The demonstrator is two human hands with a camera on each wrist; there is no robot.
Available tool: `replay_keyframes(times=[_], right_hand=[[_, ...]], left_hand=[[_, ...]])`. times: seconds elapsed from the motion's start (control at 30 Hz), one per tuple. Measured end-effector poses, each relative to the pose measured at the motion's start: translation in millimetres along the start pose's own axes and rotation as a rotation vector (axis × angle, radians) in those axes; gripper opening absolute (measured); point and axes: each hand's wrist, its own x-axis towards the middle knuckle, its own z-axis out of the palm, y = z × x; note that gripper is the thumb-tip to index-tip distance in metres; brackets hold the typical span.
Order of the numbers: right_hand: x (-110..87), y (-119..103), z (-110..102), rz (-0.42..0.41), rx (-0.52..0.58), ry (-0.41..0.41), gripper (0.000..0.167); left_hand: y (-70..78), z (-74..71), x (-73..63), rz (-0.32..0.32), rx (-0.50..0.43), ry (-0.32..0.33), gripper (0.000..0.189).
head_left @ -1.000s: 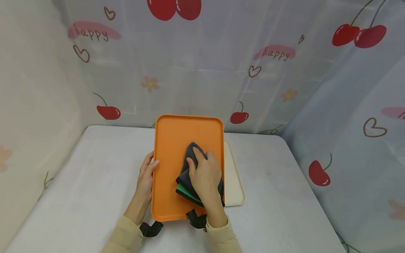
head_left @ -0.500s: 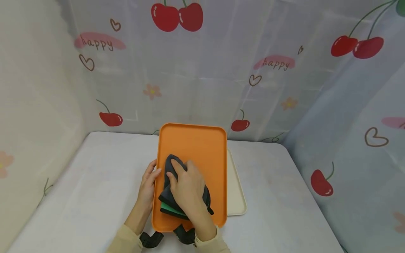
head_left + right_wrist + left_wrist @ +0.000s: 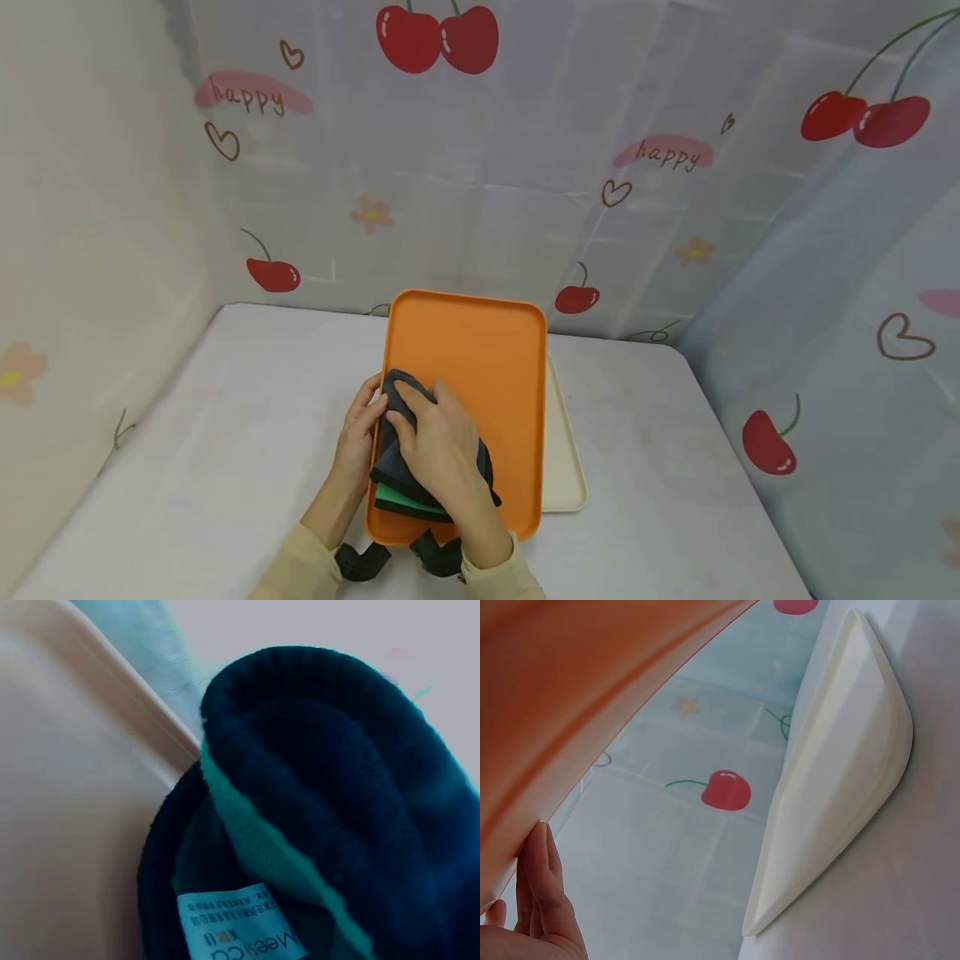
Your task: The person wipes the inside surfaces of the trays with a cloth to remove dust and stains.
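Observation:
In the head view my left hand holds an orange tray by its left edge, thumb at the front rim. The tray is tilted up, and its underside shows in the left wrist view above the fingers. My right hand grips a folded dark grey cloth with a green layer, against the tray's left side. The cloth's top overlaps the rim near the left thumb. A white label shows inside the cloth's fold in the right wrist view; the right hand is hidden there.
A cream tray lies on the white table, partly behind the orange one. A curtain printed with cherries and hearts stands behind the table. Black straps hang by the wrists.
My right hand and the cloth have moved left across the orange tray, from its right side to the left rim. The left hand keeps its hold on the edge.

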Motion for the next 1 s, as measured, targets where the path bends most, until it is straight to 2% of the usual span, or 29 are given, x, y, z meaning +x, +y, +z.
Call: replay_keyframes(times=[0.17,0.27,0.47,0.6,0.8,1.0], right_hand=[[-0.2,1,-2,0.023,0.021,-0.036,0.036],[1.2,1,-4,0.061,0.045,-0.063,0.036],[4.3,2,-7,0.118,0.067,-0.091,0.035],[3.8,2,-10,0.145,0.064,-0.095,0.035],[2.4,5,-13,0.176,0.054,-0.084,0.035],[-0.3,13,-18,0.216,0.052,-0.074,0.035]], left_hand=[[0.2,1.3,0.1,-0.002,-0.013,0.018,0.028],[1.2,1.0,1.4,-0.002,-0.051,-0.001,0.028],[1.9,1.3,4.6,-0.001,-0.115,0.001,0.028],[2.7,0.5,4.2,-0.019,-0.107,0.009,0.028],[6.5,-0.4,4.2,-0.035,-0.079,0.067,0.029],[9.4,-1.6,4.4,-0.044,-0.061,0.076,0.032]])
